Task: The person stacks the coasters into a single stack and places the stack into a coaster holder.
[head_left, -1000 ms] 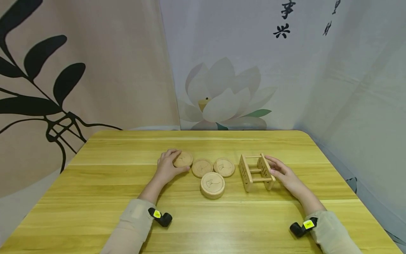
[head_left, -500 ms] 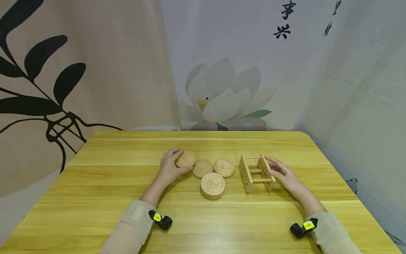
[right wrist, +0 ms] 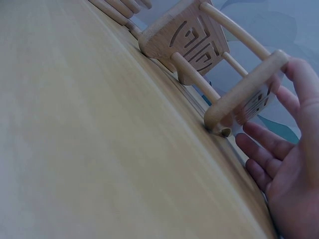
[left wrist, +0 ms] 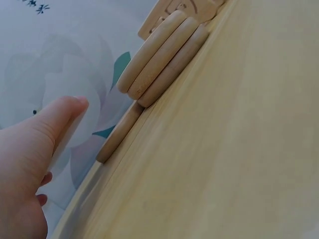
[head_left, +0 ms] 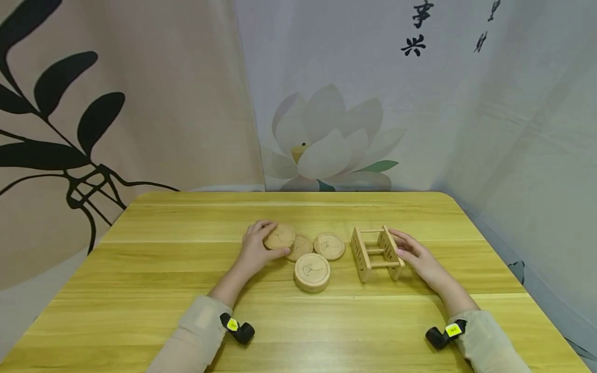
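Your left fingers (head_left: 262, 226) pinch a disc (head_left: 281, 236) against your thumb (head_left: 279, 253); your right fingers (head_left: 406, 238), spread, touch the rack (head_left: 361, 257) beside them.

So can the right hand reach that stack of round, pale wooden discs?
Probably not straight across: the open-framed pale wooden rack stands between the right hand and the stack. Swinging round the rack's near side might work.

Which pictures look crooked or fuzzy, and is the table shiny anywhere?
Head view: level and bright, with a pale sheen on the table, toward its near edge. Left wrist view: tilted, wood grain soft, the left hand cut off at the edge. Right wrist view: tilted too, hazy and bluish, the wooden rack clearer than the soft tabletop.
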Tool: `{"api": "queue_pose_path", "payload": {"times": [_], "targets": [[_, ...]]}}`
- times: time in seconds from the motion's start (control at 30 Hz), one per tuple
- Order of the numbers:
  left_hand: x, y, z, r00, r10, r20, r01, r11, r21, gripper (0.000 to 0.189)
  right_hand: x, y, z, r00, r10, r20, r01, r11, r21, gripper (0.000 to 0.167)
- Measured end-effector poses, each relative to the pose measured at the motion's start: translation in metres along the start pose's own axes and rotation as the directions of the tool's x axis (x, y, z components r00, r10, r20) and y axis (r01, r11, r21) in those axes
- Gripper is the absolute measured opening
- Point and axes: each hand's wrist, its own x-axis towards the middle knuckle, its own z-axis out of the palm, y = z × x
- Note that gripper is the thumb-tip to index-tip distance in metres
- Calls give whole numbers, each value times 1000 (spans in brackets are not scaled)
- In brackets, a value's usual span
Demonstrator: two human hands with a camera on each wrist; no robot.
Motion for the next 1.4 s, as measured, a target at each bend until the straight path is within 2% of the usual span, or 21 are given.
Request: {"api": "queue_pose_path", "payload": {"times": [0.2, 0.43, 0.73, 1.0, 1.2, 1.4], "targets": [[-3, 8, 2, 1000, 16, -6, -17, 1000, -12, 81, 1, -1, 0, 1000, -1, 0, 1, 1000, -5, 50], [-7, 15, 6, 999, 35, 18, -35, 999, -26, 81, 1, -2, 0, 1000, 1, 2, -1, 1000, -6, 50], [-11, 23, 11, 995, 91, 33, -91, 996, -15, 82, 1, -2, 0, 1000, 1, 3, -1, 1000, -4, 50], [-13, 26, 17, 996, 71, 62, -69, 997, -36, 83, 0, -2, 0, 1000, 2, 3, -2, 1000, -5, 50], [-15, 29, 19, 993, 95, 65, -92, 994, -52, 82, 0, -3, 1, 1000, 9, 1, -9, 1000, -9, 50], [-16, 31, 22, 991, 108, 79, -106, 994, -28, 84, 0, -2, 1, 1000, 5, -1, -5, 1000, -4, 50]]}}
